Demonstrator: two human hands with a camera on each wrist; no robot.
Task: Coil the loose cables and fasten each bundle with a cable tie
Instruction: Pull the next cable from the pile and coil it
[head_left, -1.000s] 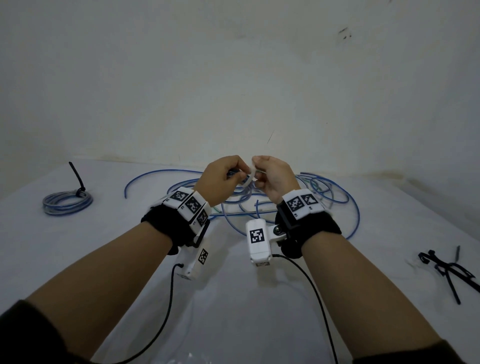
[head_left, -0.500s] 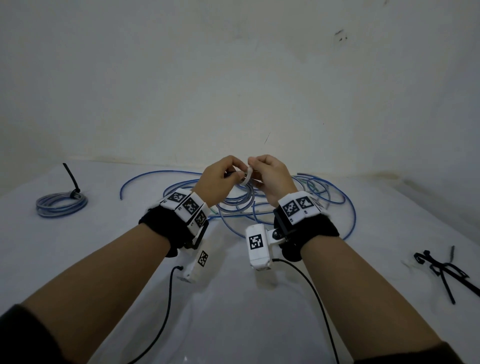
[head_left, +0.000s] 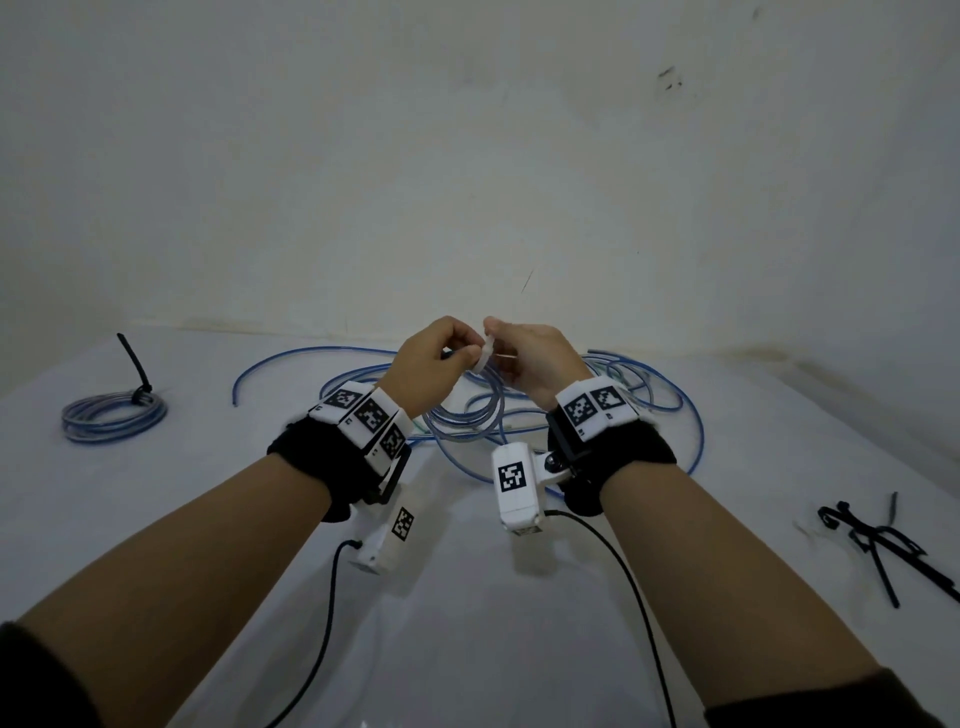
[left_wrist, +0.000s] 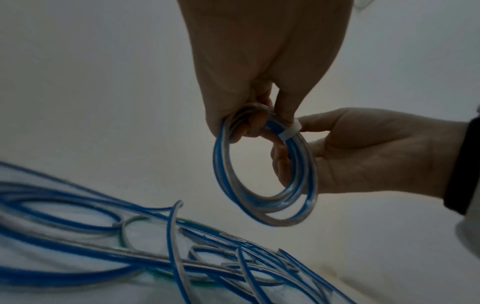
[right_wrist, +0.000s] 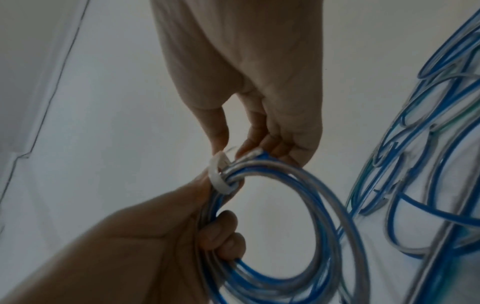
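Hands (head_left: 436, 358) raised slightly; wrist views reveal the tied coil (left_wrist: 265, 174).

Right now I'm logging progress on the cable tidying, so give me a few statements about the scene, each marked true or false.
1. Both hands hold one small coil off the table. True.
2. A black tie wraps that coil. False: the tie is white.
3. A finished bundle with a black tie lies at far left. True.
4. No loose cable remains. False: a blue tangle lies behind the hands.
5. Spare black ties lie on the right. True.
6. The left hand rests flat on the table. False: it grips the coil in the air.
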